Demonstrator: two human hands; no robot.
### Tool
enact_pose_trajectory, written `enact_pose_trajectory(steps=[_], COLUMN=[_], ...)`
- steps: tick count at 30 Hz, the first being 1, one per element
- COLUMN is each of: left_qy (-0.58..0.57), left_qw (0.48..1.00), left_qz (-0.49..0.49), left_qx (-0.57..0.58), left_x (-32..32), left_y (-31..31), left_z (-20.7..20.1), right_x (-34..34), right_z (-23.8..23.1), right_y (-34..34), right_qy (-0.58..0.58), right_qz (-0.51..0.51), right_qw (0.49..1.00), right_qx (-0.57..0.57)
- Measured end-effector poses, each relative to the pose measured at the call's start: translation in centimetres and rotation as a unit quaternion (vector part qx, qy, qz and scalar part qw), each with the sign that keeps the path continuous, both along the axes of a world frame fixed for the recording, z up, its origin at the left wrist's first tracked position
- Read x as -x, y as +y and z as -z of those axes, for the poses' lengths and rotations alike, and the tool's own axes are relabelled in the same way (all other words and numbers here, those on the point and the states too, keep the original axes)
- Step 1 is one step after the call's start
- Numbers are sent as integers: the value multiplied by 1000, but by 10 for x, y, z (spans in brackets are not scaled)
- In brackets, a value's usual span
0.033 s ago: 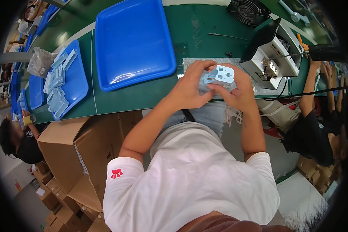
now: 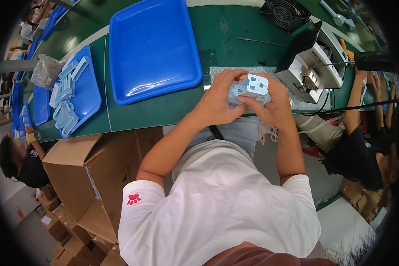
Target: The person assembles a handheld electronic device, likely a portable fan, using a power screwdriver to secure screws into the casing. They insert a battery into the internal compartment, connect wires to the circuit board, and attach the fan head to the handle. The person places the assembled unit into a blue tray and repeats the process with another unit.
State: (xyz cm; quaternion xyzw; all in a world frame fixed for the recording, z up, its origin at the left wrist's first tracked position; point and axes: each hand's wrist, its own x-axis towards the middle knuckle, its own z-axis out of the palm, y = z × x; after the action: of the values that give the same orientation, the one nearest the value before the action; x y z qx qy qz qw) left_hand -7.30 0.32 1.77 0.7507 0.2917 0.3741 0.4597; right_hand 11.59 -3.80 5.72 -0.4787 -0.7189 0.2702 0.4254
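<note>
Between my two hands is a light-blue plastic housing, held just above the near edge of the green bench. Its pale end face, with several small square openings, is turned up toward me. My left hand wraps its left side, thumb low and fingers over the far side. On the right side my right hand grips it, with the thumb pressed on the near face. The fingers partly hide the housing's body. Beneath it lies a clear bubble-wrap sheet on the bench.
An upright white-and-black machine stands right of my hands, near a black fan and a thin metal rod. Left are a large blue tray and a smaller blue tray of light-blue parts. A cardboard box stands below; co-workers sit both sides.
</note>
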Motion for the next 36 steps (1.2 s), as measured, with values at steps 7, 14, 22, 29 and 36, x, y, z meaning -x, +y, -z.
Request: enact_pose_trajectory(steps=[7,14,22,29,36], left_qy=[-18,-42,6,16,23], left_qw=[991,988,997,998,998], left_qz=[-129,-148,-75,33,-62], left_qx=[-29,-12,17,-53,-19], left_x=[-18,-21,-10,1,-18], left_y=[-9,-13,-9,-5,-13], left_z=[19,18,13,8,14], right_x=[10,14,3,-7,-102], right_z=[6,9,9,8,-96], right_y=[-1,-2,-5,-27,16], right_qy=[20,50,65,-76,33], right_qz=[30,40,16,100,444], right_qw=[999,998,996,991,817], right_qx=[-13,-21,50,35,-365])
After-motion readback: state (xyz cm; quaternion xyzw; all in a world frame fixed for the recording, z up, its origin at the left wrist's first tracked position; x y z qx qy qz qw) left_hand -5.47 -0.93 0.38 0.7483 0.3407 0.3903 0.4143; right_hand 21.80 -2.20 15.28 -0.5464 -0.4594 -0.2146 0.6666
